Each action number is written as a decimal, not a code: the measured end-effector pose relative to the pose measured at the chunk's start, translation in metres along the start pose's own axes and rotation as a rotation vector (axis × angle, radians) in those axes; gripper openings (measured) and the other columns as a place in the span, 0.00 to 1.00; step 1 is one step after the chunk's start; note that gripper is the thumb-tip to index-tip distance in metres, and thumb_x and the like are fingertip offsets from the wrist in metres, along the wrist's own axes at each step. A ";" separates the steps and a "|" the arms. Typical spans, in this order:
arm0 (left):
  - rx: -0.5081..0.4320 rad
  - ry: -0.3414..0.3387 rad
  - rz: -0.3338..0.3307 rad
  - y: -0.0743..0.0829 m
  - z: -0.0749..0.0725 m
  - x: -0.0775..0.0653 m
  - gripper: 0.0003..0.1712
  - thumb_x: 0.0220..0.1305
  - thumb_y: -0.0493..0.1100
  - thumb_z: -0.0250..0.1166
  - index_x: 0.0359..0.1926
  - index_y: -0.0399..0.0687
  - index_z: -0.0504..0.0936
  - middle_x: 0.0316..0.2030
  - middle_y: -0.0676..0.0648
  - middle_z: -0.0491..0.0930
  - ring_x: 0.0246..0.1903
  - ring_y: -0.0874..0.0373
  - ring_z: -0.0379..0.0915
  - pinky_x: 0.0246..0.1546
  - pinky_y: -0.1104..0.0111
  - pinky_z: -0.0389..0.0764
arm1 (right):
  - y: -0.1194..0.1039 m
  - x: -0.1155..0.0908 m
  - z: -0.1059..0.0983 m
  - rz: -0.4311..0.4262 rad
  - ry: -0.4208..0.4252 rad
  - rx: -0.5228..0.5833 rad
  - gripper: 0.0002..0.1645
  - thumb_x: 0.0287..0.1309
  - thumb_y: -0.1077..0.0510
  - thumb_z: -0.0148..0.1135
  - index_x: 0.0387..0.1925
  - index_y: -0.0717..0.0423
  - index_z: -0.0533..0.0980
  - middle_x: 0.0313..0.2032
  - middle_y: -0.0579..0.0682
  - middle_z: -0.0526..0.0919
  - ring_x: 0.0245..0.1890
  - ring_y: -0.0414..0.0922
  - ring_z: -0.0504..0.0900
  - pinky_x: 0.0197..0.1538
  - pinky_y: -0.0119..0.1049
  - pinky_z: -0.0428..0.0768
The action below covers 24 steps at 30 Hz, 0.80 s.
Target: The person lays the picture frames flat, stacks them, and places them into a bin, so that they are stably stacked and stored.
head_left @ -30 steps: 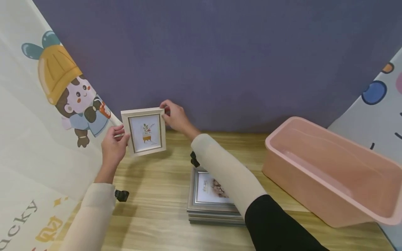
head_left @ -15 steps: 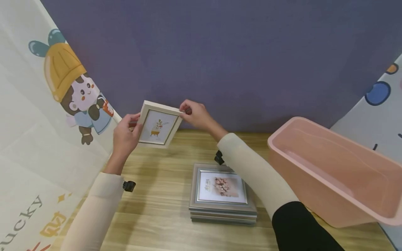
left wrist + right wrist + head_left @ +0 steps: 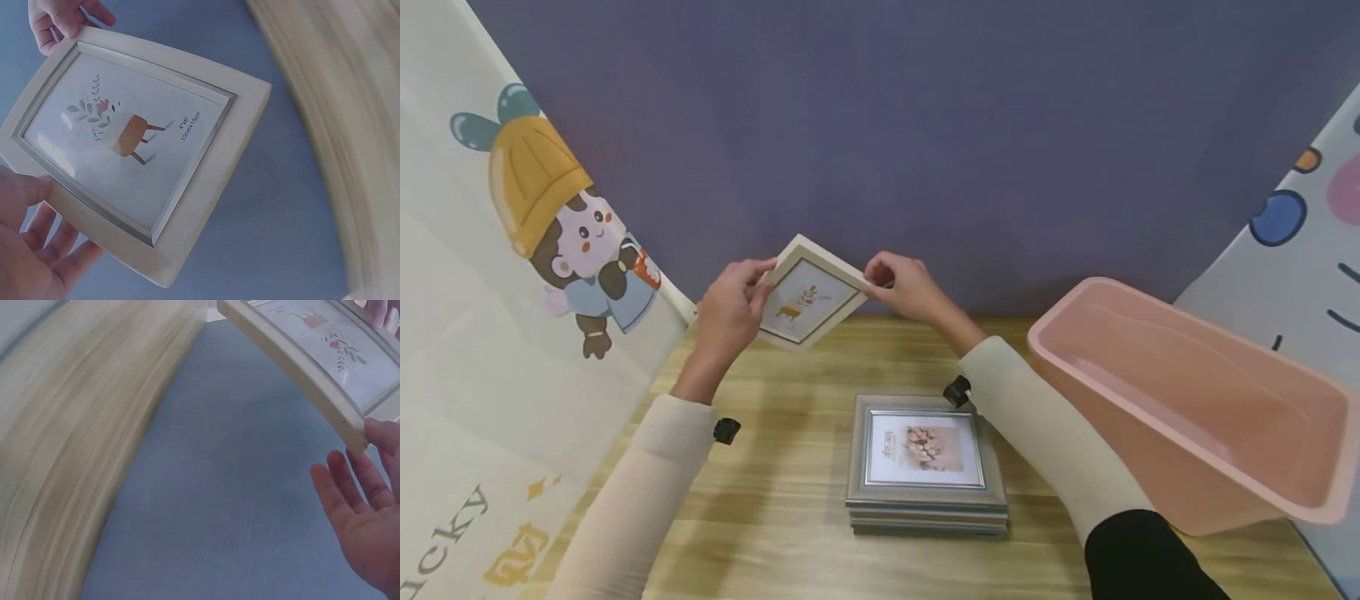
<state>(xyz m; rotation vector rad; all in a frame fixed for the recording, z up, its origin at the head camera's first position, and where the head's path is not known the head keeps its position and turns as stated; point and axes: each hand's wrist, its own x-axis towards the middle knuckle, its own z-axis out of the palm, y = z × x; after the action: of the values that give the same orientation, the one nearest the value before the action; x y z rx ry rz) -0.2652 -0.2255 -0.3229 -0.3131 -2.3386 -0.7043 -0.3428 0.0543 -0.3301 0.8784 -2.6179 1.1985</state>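
A cream picture frame [image 3: 811,293] with a plant-pot print is held up near the dark back panel, turned so one corner points up. My left hand [image 3: 734,310] grips its left edge; in the left wrist view that thumb [image 3: 31,187] lies on the front border with the fingers behind. My right hand [image 3: 907,287] pinches the right corner. The right wrist view shows that thumb [image 3: 382,434] on the corner and the other fingers spread beneath. Nearer the body, a stack of silver-grey picture frames [image 3: 927,450] lies flat on the wooden table, a flower print on top.
A deep pink bin [image 3: 1150,467] stands on the right of the table [image 3: 790,500]. Behind rises a dark blue-grey panel [image 3: 925,125]. A white panel with a cartoon figure [image 3: 587,242] borders the left side, another printed panel [image 3: 1322,258] the right.
Both hands have moved right, carrying the cream picture frame. It has turned clockwise from nearly upright to cornerwise and tilted back. The right forearm no longer covers the stack.
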 end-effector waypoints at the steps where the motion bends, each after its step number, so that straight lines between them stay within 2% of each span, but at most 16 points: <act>1: -0.001 -0.010 0.004 0.003 0.001 0.001 0.19 0.69 0.39 0.66 0.60 0.52 0.83 0.49 0.39 0.84 0.42 0.42 0.83 0.27 0.51 0.76 | 0.002 -0.003 -0.002 0.006 0.000 0.000 0.11 0.63 0.56 0.70 0.43 0.54 0.79 0.43 0.51 0.87 0.45 0.46 0.86 0.51 0.40 0.85; 4: -0.003 -0.050 0.017 0.011 0.006 0.003 0.19 0.71 0.40 0.65 0.61 0.55 0.82 0.54 0.41 0.83 0.45 0.43 0.83 0.29 0.51 0.77 | 0.008 -0.015 -0.008 0.032 -0.002 0.009 0.11 0.63 0.55 0.70 0.43 0.54 0.79 0.43 0.51 0.86 0.46 0.47 0.86 0.51 0.42 0.85; 10: -0.013 -0.098 0.103 0.030 0.018 0.011 0.19 0.72 0.39 0.63 0.61 0.56 0.83 0.55 0.42 0.83 0.48 0.44 0.79 0.36 0.49 0.80 | 0.019 -0.035 -0.018 0.073 0.006 0.012 0.10 0.63 0.56 0.71 0.42 0.55 0.79 0.42 0.52 0.87 0.45 0.47 0.86 0.51 0.42 0.86; 17: 0.057 -0.139 0.187 0.052 0.031 0.018 0.20 0.71 0.38 0.64 0.60 0.59 0.83 0.54 0.44 0.83 0.43 0.45 0.79 0.32 0.55 0.74 | 0.028 -0.058 -0.024 0.119 0.025 -0.014 0.10 0.63 0.56 0.71 0.41 0.54 0.78 0.42 0.51 0.86 0.45 0.48 0.86 0.49 0.41 0.86; 24: 0.136 -0.139 0.328 0.069 0.045 0.022 0.17 0.72 0.38 0.63 0.57 0.60 0.85 0.50 0.45 0.85 0.45 0.46 0.81 0.29 0.59 0.70 | 0.029 -0.078 -0.028 0.112 0.057 -0.041 0.11 0.62 0.57 0.71 0.41 0.56 0.78 0.41 0.54 0.88 0.45 0.49 0.87 0.50 0.46 0.86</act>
<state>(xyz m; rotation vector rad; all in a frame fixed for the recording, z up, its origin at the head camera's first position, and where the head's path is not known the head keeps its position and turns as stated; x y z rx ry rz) -0.2785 -0.1423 -0.3085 -0.6844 -2.3711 -0.3733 -0.2979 0.1246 -0.3568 0.6888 -2.6668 1.1730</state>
